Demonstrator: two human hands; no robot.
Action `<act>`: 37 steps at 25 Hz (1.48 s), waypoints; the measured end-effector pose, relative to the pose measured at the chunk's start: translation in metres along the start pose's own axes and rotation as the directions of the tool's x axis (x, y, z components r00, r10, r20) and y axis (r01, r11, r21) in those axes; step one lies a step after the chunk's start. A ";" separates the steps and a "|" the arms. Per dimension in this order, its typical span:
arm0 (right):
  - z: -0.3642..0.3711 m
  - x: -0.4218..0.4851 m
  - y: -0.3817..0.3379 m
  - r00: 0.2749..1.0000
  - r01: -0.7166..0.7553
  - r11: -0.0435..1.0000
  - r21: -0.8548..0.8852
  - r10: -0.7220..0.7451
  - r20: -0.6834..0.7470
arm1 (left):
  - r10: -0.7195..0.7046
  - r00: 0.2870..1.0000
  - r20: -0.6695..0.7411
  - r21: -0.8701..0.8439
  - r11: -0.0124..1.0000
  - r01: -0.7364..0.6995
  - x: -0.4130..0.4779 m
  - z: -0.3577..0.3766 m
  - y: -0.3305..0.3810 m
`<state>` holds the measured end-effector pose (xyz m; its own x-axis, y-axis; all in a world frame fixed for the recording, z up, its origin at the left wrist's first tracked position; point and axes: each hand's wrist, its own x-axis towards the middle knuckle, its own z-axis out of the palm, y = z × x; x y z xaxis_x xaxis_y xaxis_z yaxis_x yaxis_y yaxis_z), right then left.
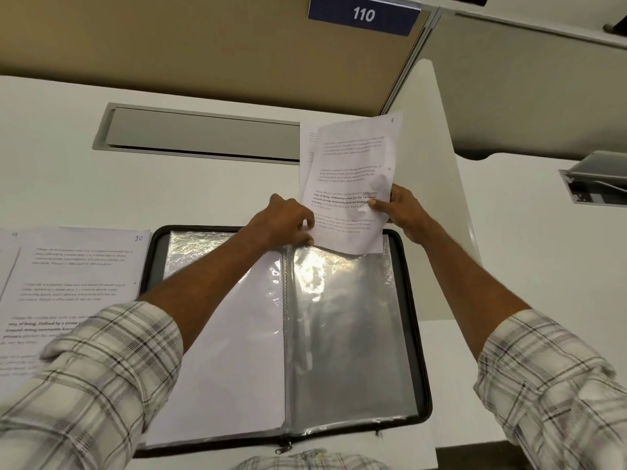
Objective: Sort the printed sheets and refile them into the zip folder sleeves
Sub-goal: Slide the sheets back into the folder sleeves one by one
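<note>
My right hand [403, 212] grips the printed sheet [353, 178] by its right edge, thumb in front; my left hand [288, 220] pinches its lower left edge. Its bottom edge meets the mouth of the clear sleeve [353, 334] at 12 o'clock of the zip folder [421, 334]. Loose sheets [74, 273] lie at 9 o'clock (my left forearm [203, 296] crosses the folder's left page).
</note>
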<state>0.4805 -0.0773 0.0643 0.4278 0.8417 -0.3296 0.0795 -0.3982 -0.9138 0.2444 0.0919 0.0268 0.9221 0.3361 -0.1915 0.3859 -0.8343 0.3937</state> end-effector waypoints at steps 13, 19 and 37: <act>-0.003 0.000 -0.004 0.986 -0.106 0.992 0.063 0.096 0.138 | 0.074 0.992 0.098 -0.193 0.980 -0.054 0.002 -0.012 -0.014; 0.003 0.003 0.003 0.964 -0.212 0.966 -0.151 0.232 0.131 | -0.032 0.984 -0.174 -0.287 0.958 -0.020 -0.022 0.017 0.015; 0.008 0.015 0.013 0.971 -0.233 0.956 -0.177 0.217 -0.104 | -0.020 0.976 -0.217 0.034 0.999 0.029 -0.095 0.126 0.099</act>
<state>0.4812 -0.0665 0.0459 0.5260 0.6927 -0.4935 0.1362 -0.6413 -0.7551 0.1915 -0.0778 -0.0289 0.8981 0.4399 0.0000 0.4109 -0.8388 0.3572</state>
